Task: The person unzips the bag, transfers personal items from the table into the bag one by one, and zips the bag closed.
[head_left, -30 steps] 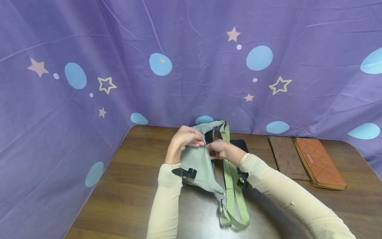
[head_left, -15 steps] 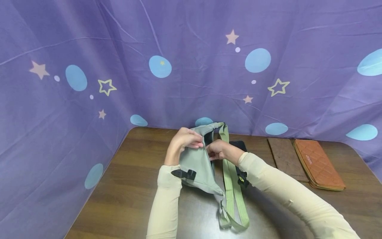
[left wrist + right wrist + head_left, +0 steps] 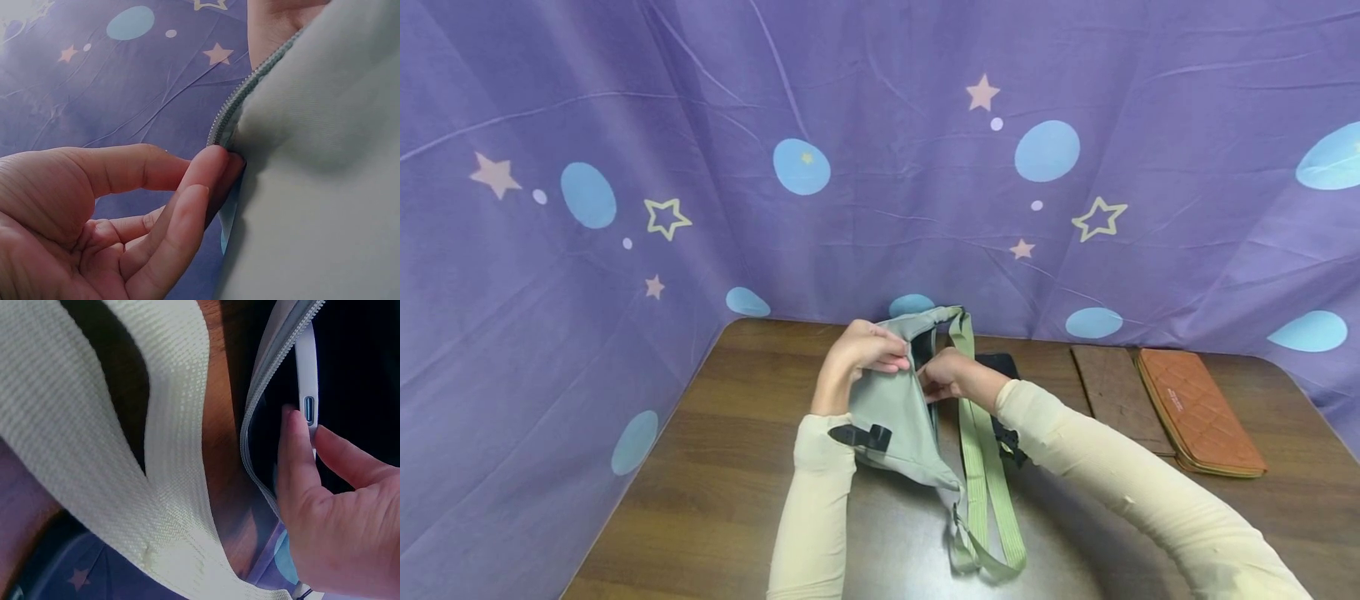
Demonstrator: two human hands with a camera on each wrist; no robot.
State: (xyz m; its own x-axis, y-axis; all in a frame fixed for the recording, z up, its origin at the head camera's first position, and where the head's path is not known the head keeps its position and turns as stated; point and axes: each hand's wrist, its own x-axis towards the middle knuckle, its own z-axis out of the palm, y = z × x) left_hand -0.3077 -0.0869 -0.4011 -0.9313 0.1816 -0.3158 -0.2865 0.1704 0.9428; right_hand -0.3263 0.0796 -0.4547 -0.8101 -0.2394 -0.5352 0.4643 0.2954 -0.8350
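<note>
Soft sage-green fabric sling bag, held upright on the brown wooden table. Left hand pinches its zipper edge. Right wrist view alone shows the right hand pinching a slim white device inside. Ribbed green webbing strap.

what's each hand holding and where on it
Left hand pinches the bag at its zipper edge. Right hand grips a white device by its port end, inside the bag's opening.
</note>
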